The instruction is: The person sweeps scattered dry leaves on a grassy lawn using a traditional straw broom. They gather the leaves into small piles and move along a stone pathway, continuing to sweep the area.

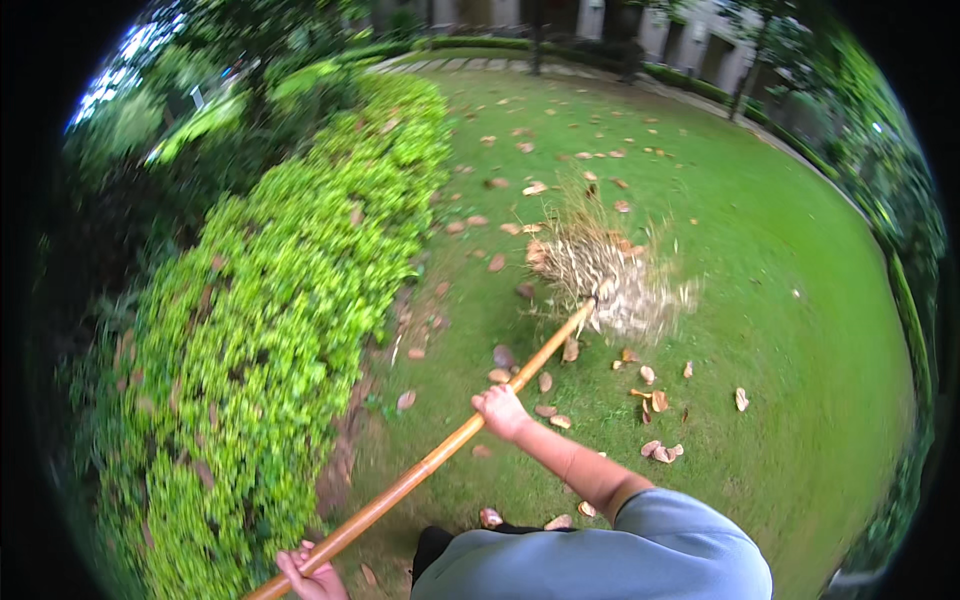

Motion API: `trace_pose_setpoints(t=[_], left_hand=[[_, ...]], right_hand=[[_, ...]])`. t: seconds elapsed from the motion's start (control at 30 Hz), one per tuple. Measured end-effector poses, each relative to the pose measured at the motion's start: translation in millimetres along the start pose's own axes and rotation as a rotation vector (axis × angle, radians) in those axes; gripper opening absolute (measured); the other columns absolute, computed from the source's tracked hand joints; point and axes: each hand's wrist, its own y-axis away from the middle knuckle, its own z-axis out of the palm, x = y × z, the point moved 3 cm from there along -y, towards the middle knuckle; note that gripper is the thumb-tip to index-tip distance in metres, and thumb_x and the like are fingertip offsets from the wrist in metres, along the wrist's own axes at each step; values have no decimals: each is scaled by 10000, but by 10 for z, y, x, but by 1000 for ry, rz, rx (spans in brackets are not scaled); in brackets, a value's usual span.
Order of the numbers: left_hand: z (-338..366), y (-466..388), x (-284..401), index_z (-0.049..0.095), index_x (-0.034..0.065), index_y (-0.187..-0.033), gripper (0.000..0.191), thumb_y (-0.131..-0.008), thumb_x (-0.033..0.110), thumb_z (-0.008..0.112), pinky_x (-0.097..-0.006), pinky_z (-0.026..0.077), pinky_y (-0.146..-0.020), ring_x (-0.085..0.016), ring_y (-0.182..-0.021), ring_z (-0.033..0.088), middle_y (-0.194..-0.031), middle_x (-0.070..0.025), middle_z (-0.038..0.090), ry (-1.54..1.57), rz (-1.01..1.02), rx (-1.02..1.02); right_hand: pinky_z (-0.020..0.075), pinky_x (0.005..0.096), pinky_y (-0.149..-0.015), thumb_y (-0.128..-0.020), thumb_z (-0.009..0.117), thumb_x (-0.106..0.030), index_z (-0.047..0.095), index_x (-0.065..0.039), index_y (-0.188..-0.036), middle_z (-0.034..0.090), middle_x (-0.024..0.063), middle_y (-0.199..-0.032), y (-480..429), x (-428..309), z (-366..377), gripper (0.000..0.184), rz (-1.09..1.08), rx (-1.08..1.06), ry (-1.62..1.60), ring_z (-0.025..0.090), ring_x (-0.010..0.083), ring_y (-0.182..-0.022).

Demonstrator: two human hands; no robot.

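A twig broom with a long bamboo handle [427, 466] slants across the view from lower left to upper middle. My right hand [501, 411] is closed around the handle, partway up from the middle. Lower down, near the bottom edge, my left hand [311, 576] grips the same handle with its palm turned up; the handle's end is cut off by the frame. The broom's brush head [600, 281] of dry twigs is spread over the lawn and blurred. Brown dry leaves [545, 382] lie around and beneath it, some partly hidden by the twigs.
A bright green clipped hedge [300, 255] borders the lawn [787, 337] on the left, with fallen leaves caught on it. More dry leaves [660, 452] are scattered over the grass. A paved path [480, 65], a low hedge and tree trunks [742, 94] edge the far side.
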Motion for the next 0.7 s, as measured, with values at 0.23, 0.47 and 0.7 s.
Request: trace_pose_setpoints(t=[0.23,0.47,0.7], left_hand=[[2462,-695,-831,454,87,-807,81,-876,45,465,-186,306,-333,-60,-396,311,-508,23,379,57,-300,-846],[2888,692,-2712,472,83,-847,87,-805,38,534,-272,370,-527,-89,-462,360,-521,41,346,-373,-1067,-1062],[2648,764,-2990,499,62,-814,82,-783,27,566,-373,465,-764,-151,-589,514,-597,-10,470,-693,-1245,-1284]], right_hand=[[406,416,-589,-582,676,-189,519,-119,-761,576,68,-644,951,283,-498,248,533,24,-248,604,274,-689],[458,448,-702,-647,661,-106,548,-66,-810,604,166,-794,2759,-233,137,203,1276,293,-487,573,371,-785],[475,426,-677,-701,677,-313,595,-129,-905,622,129,-843,2734,-524,764,287,1402,-184,-606,599,327,-806]])
